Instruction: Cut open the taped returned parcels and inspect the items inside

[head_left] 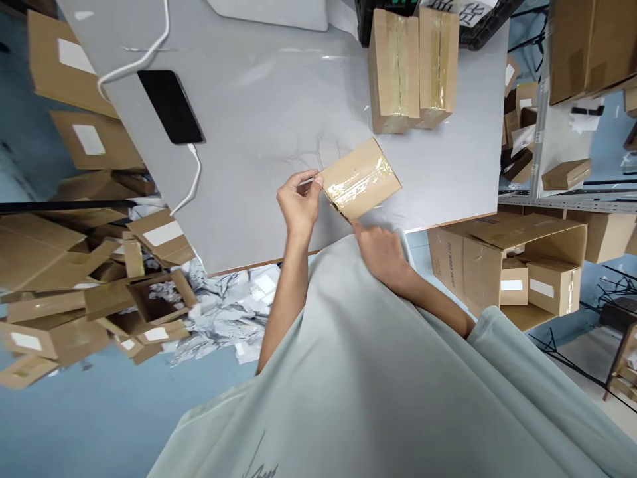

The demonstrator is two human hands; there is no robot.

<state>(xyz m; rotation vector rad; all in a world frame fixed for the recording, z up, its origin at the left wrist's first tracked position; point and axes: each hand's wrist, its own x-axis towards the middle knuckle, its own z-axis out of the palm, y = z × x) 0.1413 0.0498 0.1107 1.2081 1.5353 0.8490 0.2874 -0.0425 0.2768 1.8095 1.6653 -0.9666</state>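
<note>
A small brown cardboard box (359, 178) sealed with clear tape lies tilted on the grey table (259, 119), close to its near edge. My left hand (298, 202) pinches the box's left corner with thumb and fingers closed on it. My right hand (381, 249) sits at the box's near bottom edge, fingers curled against it; the fingertips are partly hidden under the box.
Two taped boxes (413, 66) stand at the table's far right beside a black crate (478, 26). A black phone (170, 106) with a white cable (192, 179) lies at the left. Piles of opened cartons (74, 279) and crumpled paper cover the floor left; an open carton (517, 265) with boxes stands right.
</note>
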